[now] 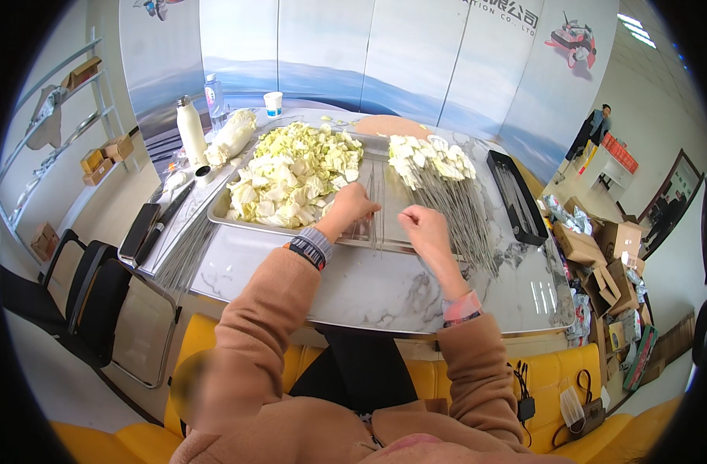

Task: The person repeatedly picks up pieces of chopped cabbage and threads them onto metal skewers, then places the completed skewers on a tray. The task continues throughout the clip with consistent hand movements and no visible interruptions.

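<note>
My left hand (pixel 353 206) is closed on a few thin metal skewers (pixel 378 197) that stand roughly upright over the right part of a metal tray (pixel 266 228). Chopped cabbage leaves (pixel 289 180) are heaped in the tray's left part. Just right of the skewers is my right hand (pixel 423 226), with its fingers curled; whether it grips anything is too small to tell. Beyond it, many skewers with cabbage pieces (pixel 432 159) on their far ends lie in a bundle (pixel 464 214) across the tray's right side. Another bundle of bare skewers (pixel 185 249) lies left of the tray.
At the left are a knife (pixel 168 220), a black case (pixel 140 232), a white bottle (pixel 191 130), a plastic bottle (pixel 213 98) and a whole cabbage (pixel 233 136). A paper cup (pixel 273 104) and round board (pixel 391 124) stand behind. A black box (pixel 516 197) holds skewers at right.
</note>
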Motion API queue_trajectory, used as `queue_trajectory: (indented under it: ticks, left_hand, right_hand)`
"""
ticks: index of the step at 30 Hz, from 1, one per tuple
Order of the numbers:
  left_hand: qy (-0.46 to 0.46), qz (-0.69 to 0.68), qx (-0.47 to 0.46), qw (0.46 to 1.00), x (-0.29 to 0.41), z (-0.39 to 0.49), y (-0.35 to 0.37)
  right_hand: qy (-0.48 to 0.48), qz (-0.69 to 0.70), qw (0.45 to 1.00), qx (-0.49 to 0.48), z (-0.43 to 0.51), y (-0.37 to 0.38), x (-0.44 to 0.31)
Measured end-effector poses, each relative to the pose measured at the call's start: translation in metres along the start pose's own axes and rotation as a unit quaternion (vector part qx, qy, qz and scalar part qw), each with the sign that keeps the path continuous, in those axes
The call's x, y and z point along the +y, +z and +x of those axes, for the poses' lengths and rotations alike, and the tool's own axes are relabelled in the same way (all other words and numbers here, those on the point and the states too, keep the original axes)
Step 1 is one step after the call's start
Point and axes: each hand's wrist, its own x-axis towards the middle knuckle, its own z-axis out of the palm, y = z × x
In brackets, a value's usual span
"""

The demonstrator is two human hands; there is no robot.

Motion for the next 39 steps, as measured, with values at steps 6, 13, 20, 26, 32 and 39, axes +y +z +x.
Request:
queue_trajectory:
  ticks: [6,13,20,26,32,39]
  left_hand:
    - [-0.100,-0.222,-0.035,0.969,-0.010,0.005,-0.007]
    - [-0.095,-0.234,-0.022,0.967,-0.017,0.003,-0.009]
    - [-0.149,-0.314,-0.038,0.937,-0.004,-0.005,-0.014]
    - [-0.186,-0.361,-0.057,0.912,-0.019,0.008,-0.010]
    - [-0.182,-0.457,-0.107,0.864,-0.022,0.009,-0.011]
    - [-0.169,-0.485,-0.129,0.848,-0.021,0.009,-0.010]
  right_hand:
    - [0.089,0.044,0.990,-0.100,0.017,0.021,0.006]
    - [0.026,-0.014,0.995,-0.095,0.019,0.044,-0.004]
    - [-0.014,-0.093,0.996,0.006,0.014,0.050,0.003]
    - [0.076,0.061,0.989,-0.111,0.021,0.049,0.004]
    - [0.157,0.234,0.946,-0.161,0.023,0.048,0.006]
    - [0.168,0.248,0.945,-0.133,0.025,0.055,0.020]
